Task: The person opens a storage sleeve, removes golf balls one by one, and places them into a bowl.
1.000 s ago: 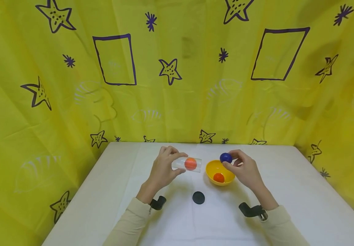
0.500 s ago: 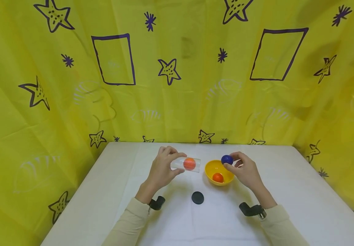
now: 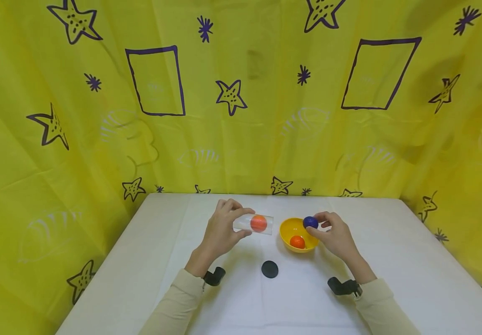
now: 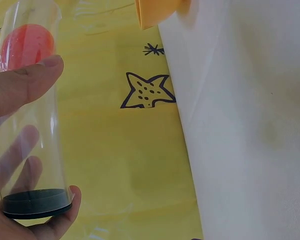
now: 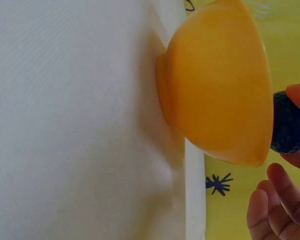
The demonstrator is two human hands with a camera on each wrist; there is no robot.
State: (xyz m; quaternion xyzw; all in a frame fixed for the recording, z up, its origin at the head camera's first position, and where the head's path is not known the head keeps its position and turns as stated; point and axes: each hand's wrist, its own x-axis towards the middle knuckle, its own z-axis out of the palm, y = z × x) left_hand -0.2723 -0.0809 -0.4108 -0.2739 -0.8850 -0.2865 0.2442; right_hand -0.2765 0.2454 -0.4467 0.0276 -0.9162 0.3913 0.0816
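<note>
Blue ball pinched in the right hand, right at the yellow bowl's far rim.
Inside that bowl sits an orange ball; the left hand grips a clear tube sideways above the white table, another orange ball inside it, and a black cap lies nearer the person.

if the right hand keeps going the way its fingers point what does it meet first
Probably the yellow bowl: the right hand pinches the blue ball at the bowl's right rim, fingers pointing left across it. Height above the rim is unclear.
</note>
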